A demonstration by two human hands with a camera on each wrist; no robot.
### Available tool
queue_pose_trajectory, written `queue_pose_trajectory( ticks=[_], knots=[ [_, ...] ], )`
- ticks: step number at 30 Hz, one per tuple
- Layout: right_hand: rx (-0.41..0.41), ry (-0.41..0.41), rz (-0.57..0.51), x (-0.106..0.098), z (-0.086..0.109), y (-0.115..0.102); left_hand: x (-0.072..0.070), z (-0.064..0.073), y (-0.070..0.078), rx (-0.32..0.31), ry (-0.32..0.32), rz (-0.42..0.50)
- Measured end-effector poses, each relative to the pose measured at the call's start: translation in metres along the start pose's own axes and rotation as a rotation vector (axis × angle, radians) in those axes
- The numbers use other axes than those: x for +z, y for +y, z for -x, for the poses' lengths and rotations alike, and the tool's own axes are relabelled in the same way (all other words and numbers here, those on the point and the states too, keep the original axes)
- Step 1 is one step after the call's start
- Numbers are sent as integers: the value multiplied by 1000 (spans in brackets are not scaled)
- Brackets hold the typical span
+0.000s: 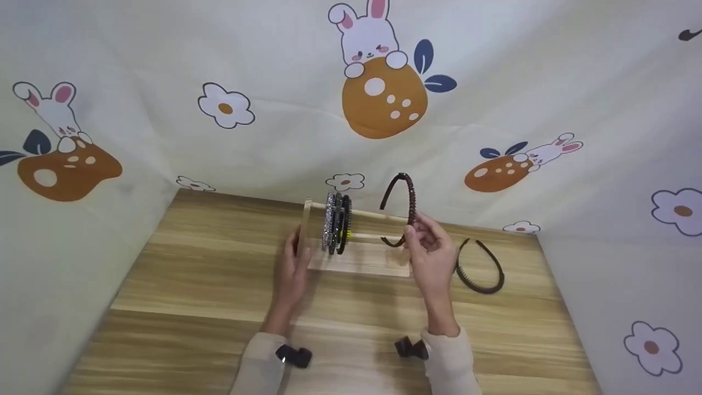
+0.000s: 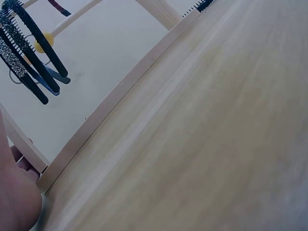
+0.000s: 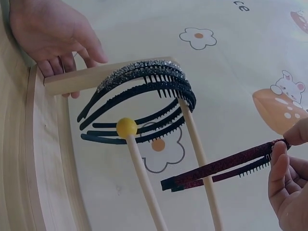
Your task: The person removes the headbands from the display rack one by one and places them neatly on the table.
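Observation:
A wooden rack point(image 1: 362, 265) with rods stands on the table. My left hand point(image 1: 294, 274) grips its left end post, with fingers wrapped round the wood in the right wrist view. Several black and glittery silver headbands point(image 1: 336, 225) hang together on a rod near that post. My right hand point(image 1: 433, 260) pinches a dark red toothed headband point(image 3: 216, 166) between thumb and fingers at the rack's right side. In the right wrist view, a rod point(image 3: 199, 144) appears to run between this headband's two arms. Its tips point left, towards the hanging headbands.
Another dark toothed headband point(image 1: 488, 288) lies on the table to the right of my right hand. A yellow ball point(image 3: 127, 128) caps one of the rack's rods. Behind the wood-grain table point(image 1: 208, 252) hangs a cloth point(image 1: 274, 148) printed with rabbits and flowers.

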State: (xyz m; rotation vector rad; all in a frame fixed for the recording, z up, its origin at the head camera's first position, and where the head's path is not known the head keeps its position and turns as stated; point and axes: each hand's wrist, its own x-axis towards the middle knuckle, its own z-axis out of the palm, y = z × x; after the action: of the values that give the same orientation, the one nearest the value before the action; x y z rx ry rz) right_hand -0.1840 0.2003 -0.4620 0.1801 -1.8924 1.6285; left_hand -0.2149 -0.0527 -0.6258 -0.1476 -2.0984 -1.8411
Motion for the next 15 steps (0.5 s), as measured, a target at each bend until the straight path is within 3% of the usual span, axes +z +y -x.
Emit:
queue_pose_trajectory(
  ticks=[5, 15],
  knots=[
    [-11, 13, 5, -6, -3, 3, 0, 1, -1, 8, 3, 0],
    [-42, 40, 13, -17, -9, 10, 0, 2, 2, -45, 1, -5]
  ],
)
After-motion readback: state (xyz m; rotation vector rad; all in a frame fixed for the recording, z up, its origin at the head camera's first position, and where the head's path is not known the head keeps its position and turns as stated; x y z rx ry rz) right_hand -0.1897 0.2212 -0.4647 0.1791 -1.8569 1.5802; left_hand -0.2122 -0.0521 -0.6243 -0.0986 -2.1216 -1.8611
